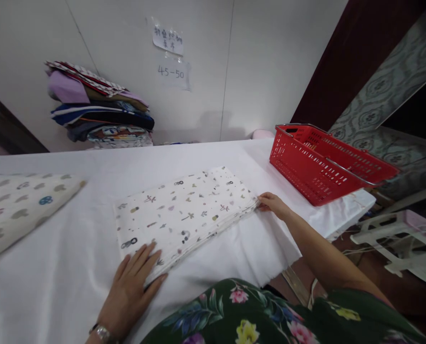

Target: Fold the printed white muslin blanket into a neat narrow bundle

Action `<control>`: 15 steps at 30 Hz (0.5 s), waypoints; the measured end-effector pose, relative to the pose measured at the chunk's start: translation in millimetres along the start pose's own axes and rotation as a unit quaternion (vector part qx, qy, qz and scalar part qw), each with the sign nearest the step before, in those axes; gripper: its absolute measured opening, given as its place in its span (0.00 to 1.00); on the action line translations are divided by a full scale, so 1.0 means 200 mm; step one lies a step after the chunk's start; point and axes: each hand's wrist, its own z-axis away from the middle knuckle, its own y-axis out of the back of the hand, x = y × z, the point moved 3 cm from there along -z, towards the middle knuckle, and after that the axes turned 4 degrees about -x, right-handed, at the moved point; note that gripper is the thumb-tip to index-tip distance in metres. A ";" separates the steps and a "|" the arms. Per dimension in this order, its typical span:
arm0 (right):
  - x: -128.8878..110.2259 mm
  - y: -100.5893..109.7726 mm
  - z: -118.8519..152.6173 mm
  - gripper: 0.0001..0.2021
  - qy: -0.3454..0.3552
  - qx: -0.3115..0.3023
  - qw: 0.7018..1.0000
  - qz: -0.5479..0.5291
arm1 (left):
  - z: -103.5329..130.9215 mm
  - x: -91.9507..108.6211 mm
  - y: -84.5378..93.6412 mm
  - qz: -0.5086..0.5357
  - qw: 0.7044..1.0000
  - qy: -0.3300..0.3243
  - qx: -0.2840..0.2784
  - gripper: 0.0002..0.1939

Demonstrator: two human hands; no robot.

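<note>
A white cloth with small printed figures [184, 205] lies folded in several layers, as a long rectangle on the white-covered table [91, 162]. On its near left corner rests my left hand [136, 279], fingers stretched over the top and the thumb along the near edge. My right hand [273, 204] pinches the layers at the near right corner between thumb and fingers. Wrinkles run through the table cover beneath the cloth.
Another printed cloth [23, 200] lies at the left. A red plastic basket [306, 172] stands at the table's right end. Behind, folded fabrics [101, 110] are stacked against the wall. A white plastic stool [406, 239] stands on the floor at right.
</note>
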 end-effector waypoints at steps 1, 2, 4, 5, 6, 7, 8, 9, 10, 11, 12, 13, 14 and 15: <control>0.00 0.00 0.00 0.06 -0.005 0.000 1.000 0.012 | 0.00 0.00 0.00 0.003 1.000 0.002 -0.001 0.28; 0.01 0.00 0.00 0.06 -0.011 0.000 1.000 0.024 | 0.00 0.00 0.00 0.006 1.000 0.005 -0.002 0.28; 0.01 0.01 -0.01 0.06 -0.024 0.005 0.999 0.047 | 0.00 0.00 0.00 0.012 1.000 0.011 -0.004 0.28; 0.01 0.01 -0.01 0.07 -0.029 0.008 0.998 0.058 | 0.00 0.00 -0.01 0.015 1.000 0.012 -0.004 0.28; 0.01 0.01 -0.02 0.08 -0.034 0.013 0.997 0.068 | 0.00 0.00 -0.01 0.017 1.000 0.013 -0.003 0.28; 0.00 0.01 -0.03 0.09 -0.038 0.017 0.996 0.077 | 0.00 0.00 -0.01 0.018 1.000 0.014 -0.002 0.28; 0.00 0.01 -0.03 0.10 -0.041 0.022 0.995 0.088 | 0.00 0.00 -0.01 0.018 1.000 0.015 -0.002 0.28; -0.01 0.00 -0.04 0.11 -0.045 0.027 0.994 0.098 | 0.00 -0.01 -0.01 0.017 1.000 0.016 -0.003 0.28; -0.01 0.00 -0.04 0.12 -0.048 0.032 0.992 0.108 | 0.00 -0.01 -0.01 0.015 1.000 0.016 -0.005 0.28; -0.02 -0.01 -0.05 0.12 -0.050 0.037 0.991 0.118 | 0.00 -0.01 -0.01 0.013 1.000 0.016 -0.007 0.28; -0.02 -0.02 -0.05 0.12 -0.051 0.042 0.990 0.126 | 0.00 0.00 -0.01 0.011 1.000 0.016 -0.009 0.28; -0.02 -0.02 -0.06 0.12 -0.051 0.047 0.989 0.134 | 0.00 0.00 -0.01 0.011 1.000 0.016 -0.009 0.28; -0.03 -0.03 -0.06 0.12 -0.051 0.050 0.988 0.141 | 0.00 0.00 -0.01 0.011 1.000 0.016 -0.008 0.28; -0.03 -0.03 -0.06 0.12 -0.050 0.051 0.987 0.146 | 0.00 0.00 -0.01 0.012 1.000 0.016 -0.008 0.29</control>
